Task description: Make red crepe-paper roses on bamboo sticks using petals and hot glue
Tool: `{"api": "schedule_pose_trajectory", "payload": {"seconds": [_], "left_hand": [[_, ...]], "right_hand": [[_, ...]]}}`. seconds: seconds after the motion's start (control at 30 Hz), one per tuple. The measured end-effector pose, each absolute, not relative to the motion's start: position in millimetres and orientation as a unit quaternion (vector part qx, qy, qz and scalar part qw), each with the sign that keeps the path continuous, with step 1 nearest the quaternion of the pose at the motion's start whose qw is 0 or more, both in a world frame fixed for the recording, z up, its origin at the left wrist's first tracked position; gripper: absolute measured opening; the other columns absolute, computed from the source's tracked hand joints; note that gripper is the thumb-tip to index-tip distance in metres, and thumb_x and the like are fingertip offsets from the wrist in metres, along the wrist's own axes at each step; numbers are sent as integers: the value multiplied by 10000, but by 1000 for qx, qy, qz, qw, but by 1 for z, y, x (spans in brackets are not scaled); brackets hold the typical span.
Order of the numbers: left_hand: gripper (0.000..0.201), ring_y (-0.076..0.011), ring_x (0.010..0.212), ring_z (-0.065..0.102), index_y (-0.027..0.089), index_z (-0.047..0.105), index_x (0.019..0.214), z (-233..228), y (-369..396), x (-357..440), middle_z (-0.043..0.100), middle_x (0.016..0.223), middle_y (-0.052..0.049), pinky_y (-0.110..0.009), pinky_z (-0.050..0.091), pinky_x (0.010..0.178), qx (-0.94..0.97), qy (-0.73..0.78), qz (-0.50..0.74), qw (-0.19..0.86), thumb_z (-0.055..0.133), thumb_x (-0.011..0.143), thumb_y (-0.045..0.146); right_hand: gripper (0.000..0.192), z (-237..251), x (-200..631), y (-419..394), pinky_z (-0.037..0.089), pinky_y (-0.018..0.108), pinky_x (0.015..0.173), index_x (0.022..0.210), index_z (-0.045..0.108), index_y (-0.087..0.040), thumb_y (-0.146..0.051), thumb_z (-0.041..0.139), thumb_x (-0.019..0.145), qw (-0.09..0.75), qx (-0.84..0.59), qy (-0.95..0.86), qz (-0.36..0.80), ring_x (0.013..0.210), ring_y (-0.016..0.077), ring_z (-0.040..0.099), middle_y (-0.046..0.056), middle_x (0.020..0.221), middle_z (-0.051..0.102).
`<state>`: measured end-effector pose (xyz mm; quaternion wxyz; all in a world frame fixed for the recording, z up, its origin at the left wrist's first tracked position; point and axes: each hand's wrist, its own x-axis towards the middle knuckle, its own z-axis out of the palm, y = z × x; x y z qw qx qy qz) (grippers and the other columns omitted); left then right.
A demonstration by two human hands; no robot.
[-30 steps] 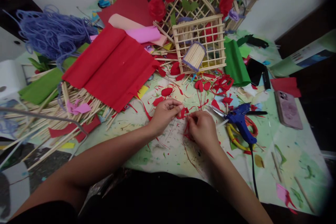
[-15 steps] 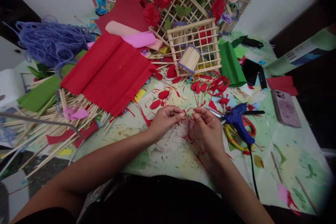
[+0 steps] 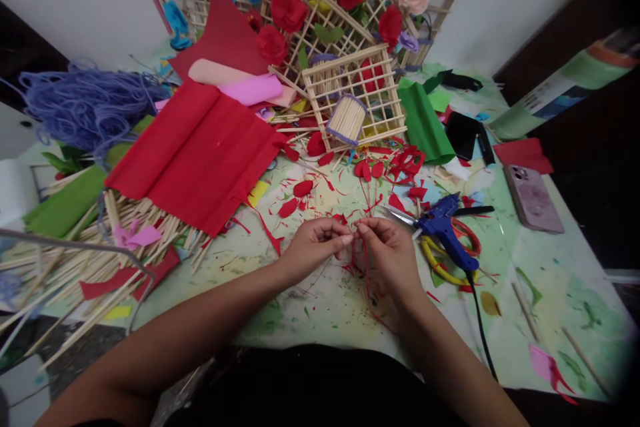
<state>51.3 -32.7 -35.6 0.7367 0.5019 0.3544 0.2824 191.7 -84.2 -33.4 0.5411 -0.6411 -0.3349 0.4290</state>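
Note:
My left hand (image 3: 316, 248) is closed in a pinch at the middle of the table. A small red scrap (image 3: 341, 219) shows just behind its fingertips. My right hand (image 3: 390, 255) pinches a thin red string (image 3: 368, 280) that hangs down in loops below the fingers and trails toward the table's front edge. The fingertips of both hands nearly meet, and the string passes between them; its exact hold is too small to make out. Beyond the hands lie red oval petals (image 3: 303, 188). Scissors (image 3: 401, 215) rest just right of my right hand, partly under a blue glue gun (image 3: 445, 227).
Left are red crepe paper (image 3: 195, 153), thin sticks (image 3: 165, 220) and tangled blue-purple yarn (image 3: 95, 103). A stick lattice (image 3: 390, 87) with paper flowers (image 3: 287, 10) stands behind. Yellow tubing (image 3: 434, 263) lies under the glue gun; a phone (image 3: 533, 197) lies at right.
My hands have come closer together, so the fingertips now almost touch. The string span between them has shortened. The camera view has shifted slightly.

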Motion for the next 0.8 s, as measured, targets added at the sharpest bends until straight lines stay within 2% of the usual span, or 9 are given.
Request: {"api": "schedule_pose_trajectory", "payload": {"seconds": [0.2,0.6,0.8], "left_hand": [[204,-43,430,477,134,620,758,-38,-31,51,565,560,37,-170,338,412,503,347,287,737,706,682,303],[235,-51,430,467,139,621,756,-37,-31,51,563,554,33,-183,336,419,504,356,283,735,715,667,334],[283,-46,404,415,137,619,782,-38,-30,51,545,513,34,-180,282,402,498,370,273,735,704,683,388]], "right_hand": [[160,-32,192,-85,457,289,655,783,665,-175,-311,653,700,533,-648,-349,417,638,150,592,6,671,674],[195,-31,191,-86,430,275,608,755,655,-165,-334,687,663,524,-653,-324,441,605,144,563,15,666,657],[164,-30,192,-87,412,273,636,772,642,-174,-325,653,708,540,-653,-345,405,628,136,530,-6,672,623]]}}
